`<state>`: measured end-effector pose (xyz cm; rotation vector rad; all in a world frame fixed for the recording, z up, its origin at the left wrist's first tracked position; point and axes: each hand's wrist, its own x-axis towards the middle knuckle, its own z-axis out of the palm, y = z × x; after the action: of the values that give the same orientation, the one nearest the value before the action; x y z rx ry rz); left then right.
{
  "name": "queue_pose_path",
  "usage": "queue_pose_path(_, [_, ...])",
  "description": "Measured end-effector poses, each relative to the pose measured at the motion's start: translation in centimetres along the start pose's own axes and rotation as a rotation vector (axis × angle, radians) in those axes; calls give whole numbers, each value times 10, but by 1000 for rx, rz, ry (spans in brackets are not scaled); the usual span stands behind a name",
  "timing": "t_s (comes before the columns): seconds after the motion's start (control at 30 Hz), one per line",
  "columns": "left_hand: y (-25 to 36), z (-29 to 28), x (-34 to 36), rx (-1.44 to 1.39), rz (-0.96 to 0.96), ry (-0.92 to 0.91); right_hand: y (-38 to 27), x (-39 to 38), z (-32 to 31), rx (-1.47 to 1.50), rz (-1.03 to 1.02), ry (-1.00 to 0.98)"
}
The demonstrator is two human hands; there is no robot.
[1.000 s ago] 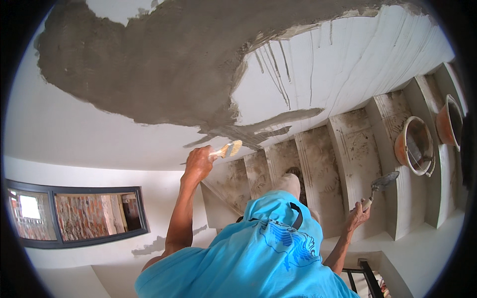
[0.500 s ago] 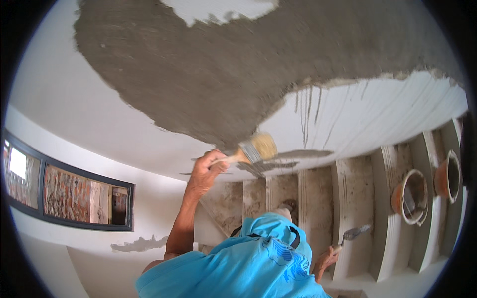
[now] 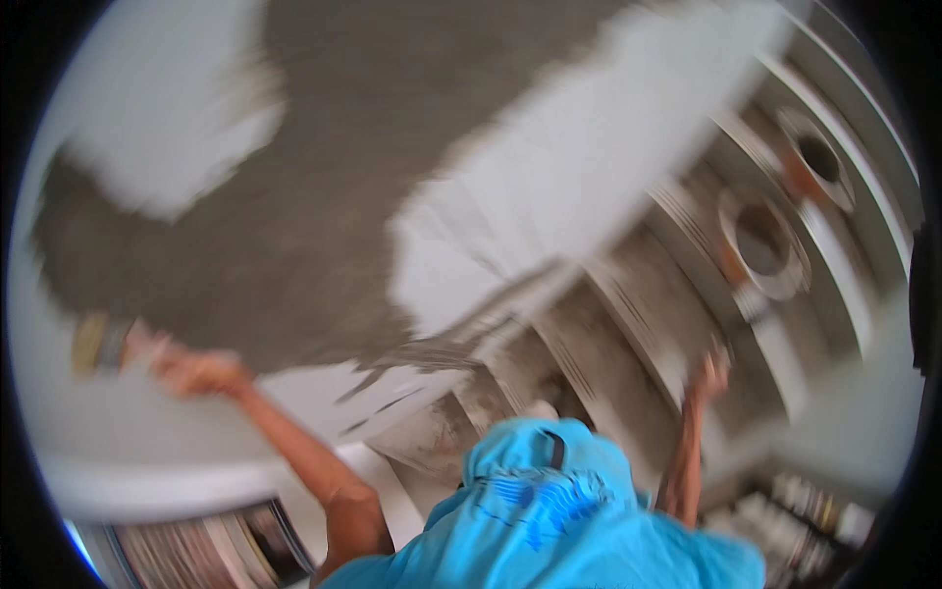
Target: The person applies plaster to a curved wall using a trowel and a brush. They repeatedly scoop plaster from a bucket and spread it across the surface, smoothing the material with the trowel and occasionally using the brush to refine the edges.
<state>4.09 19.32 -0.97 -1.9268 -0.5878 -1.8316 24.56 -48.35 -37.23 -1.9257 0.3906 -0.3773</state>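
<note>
At the far left, my left hand [image 3: 196,371] is closed around the handle of a wide flat brush [image 3: 90,344] with pale bristles. The brush is at the lower left edge of a grey plaster patch [image 3: 324,196] on the white wall; motion blur hides whether the bristles touch it. My right hand [image 3: 708,375] is out over the stairs on the right, blurred, with its fingers curled. A trowel was plain in it half a second ago; only a faint dark smear shows by the fingers now.
Bare concrete stairs [image 3: 613,329] climb from below me toward the upper right. Two orange buckets with pale, crusted rims, one nearer [image 3: 765,250] and one farther [image 3: 816,157], stand on the steps. A dark-framed window [image 3: 196,550] is at the lower left.
My view has turned, so the stairs slant upward and the buckets sit higher. My left hand has swung far left with the brush. My right arm reaches farther forward.
</note>
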Motion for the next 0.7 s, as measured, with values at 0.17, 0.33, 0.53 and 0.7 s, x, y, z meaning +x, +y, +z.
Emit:
queue_pose_path(0.17, [36, 18, 33, -66, -125, 364, 36, 72, -18, 238, 158, 124])
queue_pose_path(0.33, [35, 49, 36, -21, -79, 391, -1, 104, -20, 258, 160, 58])
queue_pose_path(0.53, [27, 38, 32, -30, -191, 343, -2, 160, 13, 184, 78, 88])
queue_pose_path(0.7, [17, 30, 33, -21, -165, 279, 1, 211, 21, 368, 24, 451])
